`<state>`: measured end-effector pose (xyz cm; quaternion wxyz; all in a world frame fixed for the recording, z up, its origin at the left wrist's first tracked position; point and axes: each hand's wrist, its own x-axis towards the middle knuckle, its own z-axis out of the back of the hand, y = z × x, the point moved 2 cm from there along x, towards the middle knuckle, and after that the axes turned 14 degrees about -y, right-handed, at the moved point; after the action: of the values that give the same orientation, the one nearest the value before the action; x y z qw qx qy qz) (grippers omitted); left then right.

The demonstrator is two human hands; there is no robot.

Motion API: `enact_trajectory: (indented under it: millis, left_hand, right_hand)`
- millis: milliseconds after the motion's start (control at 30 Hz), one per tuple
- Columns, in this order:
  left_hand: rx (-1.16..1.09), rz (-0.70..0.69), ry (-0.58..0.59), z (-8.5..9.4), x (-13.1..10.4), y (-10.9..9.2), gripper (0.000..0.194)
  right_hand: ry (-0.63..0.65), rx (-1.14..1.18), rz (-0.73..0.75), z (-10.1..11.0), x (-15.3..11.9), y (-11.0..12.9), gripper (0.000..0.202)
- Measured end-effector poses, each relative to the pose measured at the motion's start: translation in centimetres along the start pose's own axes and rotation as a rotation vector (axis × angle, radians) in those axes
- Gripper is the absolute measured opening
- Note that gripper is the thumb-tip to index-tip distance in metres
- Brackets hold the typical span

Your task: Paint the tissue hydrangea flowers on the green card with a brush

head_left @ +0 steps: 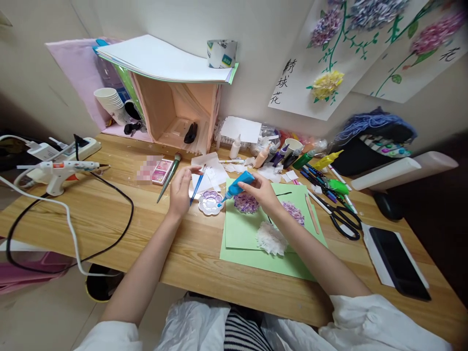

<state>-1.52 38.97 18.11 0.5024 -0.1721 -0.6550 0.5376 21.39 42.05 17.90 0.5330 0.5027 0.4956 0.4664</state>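
My right hand [260,189] is wrapped round a blue paint bottle [239,184], which is tilted with its nozzle down over a white flower-shaped palette [211,203]. Purple paint and a spot of blue lie in the palette. Left of it, my left hand [181,190] is raised, its fingers curved beside thin blue brushes [197,184]; whether it grips them is hard to make out. Under my right forearm are green paper sheets [241,239] bearing purple paper flowers [246,203] and a white one [271,239].
A glue gun [58,176] with looping cables lies at the left. Paint bottles [280,155] and paper scraps line the back. Black scissors [343,222], pens [321,185] and a phone [398,261] lie at the right. An open box [179,105] stands behind.
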Motion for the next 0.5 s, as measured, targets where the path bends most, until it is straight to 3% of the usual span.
enact_trajectory:
  millis: [200,500]
  left_hand:
    - [0.002,0.027,-0.091,0.0,0.0,0.2,0.051]
    - [0.08,0.055,-0.047,0.1,-0.1,0.8,0.053]
  right_hand:
    - [-0.025,0.052,-0.039,0.3,0.0,0.1,0.036]
    - [-0.131,0.256,-0.207,1.7,-0.7,-0.8,0.031]
